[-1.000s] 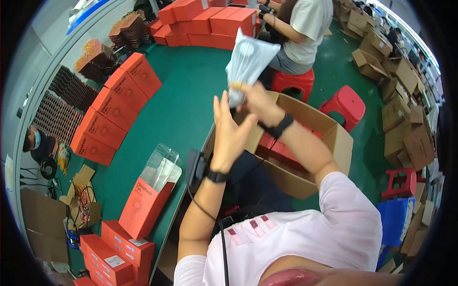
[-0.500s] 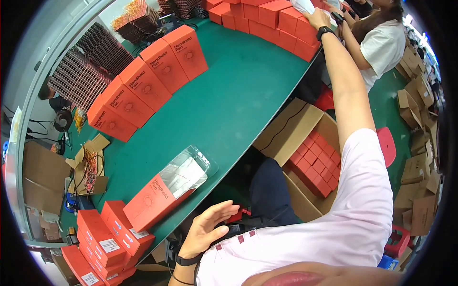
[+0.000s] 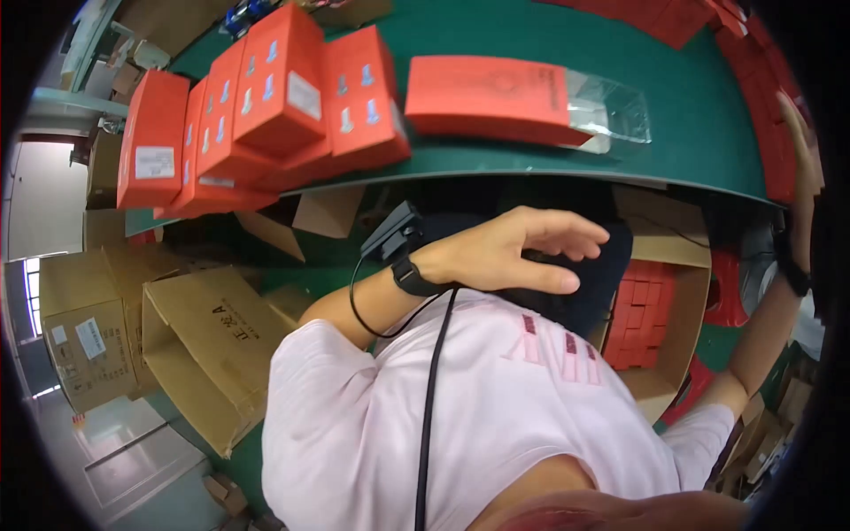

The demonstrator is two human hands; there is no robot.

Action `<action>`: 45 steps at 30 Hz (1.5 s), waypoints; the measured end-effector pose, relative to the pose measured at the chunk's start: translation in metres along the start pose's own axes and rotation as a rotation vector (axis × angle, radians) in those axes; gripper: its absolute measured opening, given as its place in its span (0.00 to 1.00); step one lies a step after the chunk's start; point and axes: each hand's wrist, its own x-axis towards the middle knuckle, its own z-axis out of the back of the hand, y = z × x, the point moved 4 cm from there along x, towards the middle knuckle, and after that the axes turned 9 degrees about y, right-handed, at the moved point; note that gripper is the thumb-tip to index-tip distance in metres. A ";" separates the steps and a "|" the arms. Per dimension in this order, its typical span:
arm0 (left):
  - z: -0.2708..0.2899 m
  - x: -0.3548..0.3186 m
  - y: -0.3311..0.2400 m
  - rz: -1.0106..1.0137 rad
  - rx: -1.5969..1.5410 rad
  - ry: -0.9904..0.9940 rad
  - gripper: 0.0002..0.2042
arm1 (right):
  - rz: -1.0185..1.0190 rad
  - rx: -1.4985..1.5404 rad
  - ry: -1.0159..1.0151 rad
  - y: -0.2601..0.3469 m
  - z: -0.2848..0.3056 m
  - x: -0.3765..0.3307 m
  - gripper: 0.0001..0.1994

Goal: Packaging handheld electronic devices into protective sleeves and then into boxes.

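Note:
My left hand [image 3: 518,250] hovers in front of my chest, below the table's near edge, fingers apart and nothing in it. Stretched out to the far right, my right hand [image 3: 801,150] shows only as a narrow strip beside a row of red boxes [image 3: 768,106]; the view's dark rim cuts it off and hides what its fingers do. On the green table, nearest to the left hand, lies a red fan box [image 3: 487,99] with a clear plastic tray [image 3: 611,108] sticking out of its right end.
Several stacked red boxes [image 3: 274,97] with white labels stand at the table's left end. Under the table at the right, an open carton [image 3: 691,332] holds rows of small red boxes. Brown cartons [image 3: 212,354] stand on the floor at the left. A black cable [image 3: 429,389] runs down my front.
My view has swung left and down, bringing the stacked boxes and floor cartons in. My right hand, earlier at a whitish thing by the far boxes, is now at the right rim. My left hand stays open.

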 end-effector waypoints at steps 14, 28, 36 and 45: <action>0.030 -0.163 0.033 -0.100 0.156 -0.445 0.30 | 0.664 0.072 0.357 0.219 -0.169 -0.087 0.49; 0.056 -0.143 0.048 -0.180 0.033 -0.332 0.29 | 0.452 -0.231 0.194 0.109 -0.120 0.078 0.39; 0.056 -0.145 0.052 -0.114 0.025 -0.427 0.28 | 0.433 -0.043 0.150 0.260 -0.217 0.207 0.35; 0.065 -0.174 0.067 -0.136 -0.056 -0.485 0.28 | 0.964 0.164 -0.012 0.327 -0.219 0.136 0.34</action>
